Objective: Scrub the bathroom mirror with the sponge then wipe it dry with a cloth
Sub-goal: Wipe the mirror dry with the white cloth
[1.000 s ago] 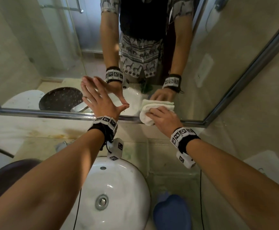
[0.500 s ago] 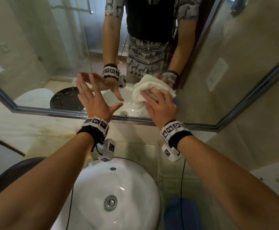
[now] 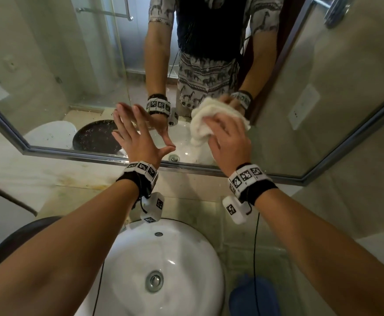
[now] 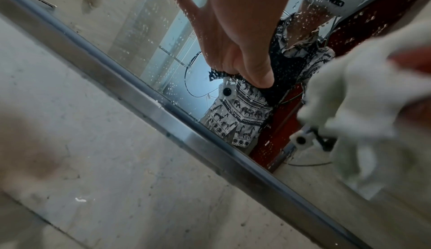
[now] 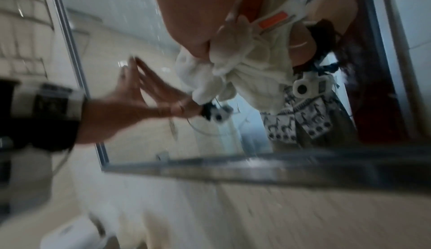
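The metal-framed mirror [image 3: 77, 53] hangs above the sink; water spots dot its glass [image 4: 149, 37]. My left hand [image 3: 138, 137] lies flat on the lower glass, fingers straight and spread. My right hand [image 3: 228, 142] presses a bunched white cloth [image 3: 209, 119] against the mirror just right of the left hand, fingers curled over it. The cloth [image 5: 233, 72] shows crumpled under the palm in the right wrist view and fills the right side [image 4: 363, 105] of the left wrist view. No sponge is in view.
A white round sink [image 3: 186, 258] sits directly below my arms. A blue object [image 3: 252, 297] lies on the counter right of the sink. The mirror's steel frame [image 3: 95, 155] runs along the beige tiled wall. A dark toilet seat [image 3: 15, 238] is at lower left.
My right hand has carried the cloth up from the mirror's bottom edge onto the glass. The left hand stays flat on the mirror in about the same spot.
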